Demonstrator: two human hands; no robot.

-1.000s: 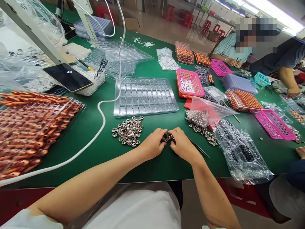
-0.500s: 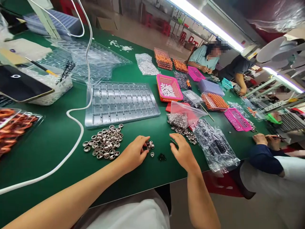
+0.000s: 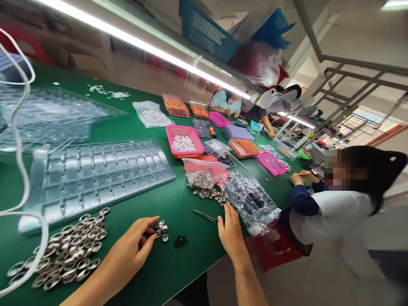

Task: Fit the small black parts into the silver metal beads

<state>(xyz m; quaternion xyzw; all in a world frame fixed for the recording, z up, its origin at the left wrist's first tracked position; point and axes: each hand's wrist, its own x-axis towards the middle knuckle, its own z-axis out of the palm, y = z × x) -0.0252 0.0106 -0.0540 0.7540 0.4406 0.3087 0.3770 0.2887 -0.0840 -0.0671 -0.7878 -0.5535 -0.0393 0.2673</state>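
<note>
My left hand (image 3: 135, 242) is bent beside a small cluster of silver metal beads (image 3: 163, 228), thumb and fingers curled together at its near edge. Whatever is between the fingertips is too small to make out. My right hand (image 3: 231, 227) lies palm down with its fingers stretched out. Thin metal tweezers (image 3: 204, 215) reach left from beside its thumb, and their rear end is hidden by the hand. Between the hands sits a little heap of black pieces (image 3: 181, 242). A larger pile of silver rings (image 3: 73, 250) spreads left of my left hand.
A clear compartment tray (image 3: 105, 174) lies beyond the rings, and a white cable (image 3: 21, 148) crosses the left side. Pink basket (image 3: 183, 144), bag of metal parts (image 3: 204, 174) and bag of black parts (image 3: 248, 199) stand ahead. A co-worker (image 3: 341, 208) sits at right.
The view has swung right, bringing the seated co-worker more fully into sight. My right hand has moved right, away from the black pieces, and more of the tweezers shows. My left hand stays at the beads.
</note>
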